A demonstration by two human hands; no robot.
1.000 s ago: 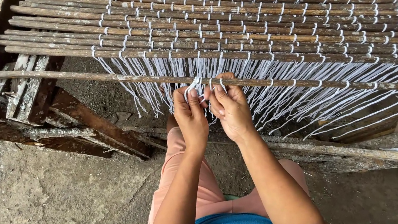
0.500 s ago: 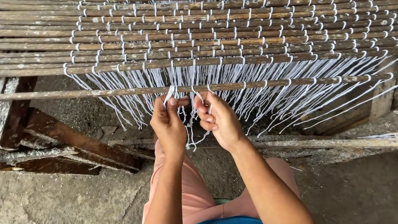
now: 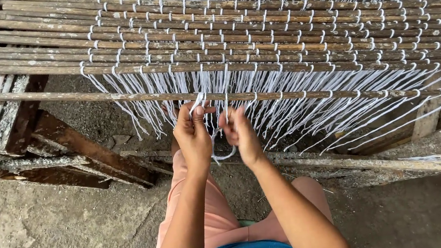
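Both hands were pinching white string (image 3: pixel 214 116) right at the nearest stick (image 3: pixel 88 98) of the stick mat (image 3: pixel 275 22): left hand (image 3: pixel 193 136) fingers closed on strands, right hand (image 3: pixel 239 133) gripping too.

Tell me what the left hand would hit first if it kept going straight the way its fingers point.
Probably the nearest stick of the mat: the left hand points up at it, pinching white string just below. Depth is unclear.
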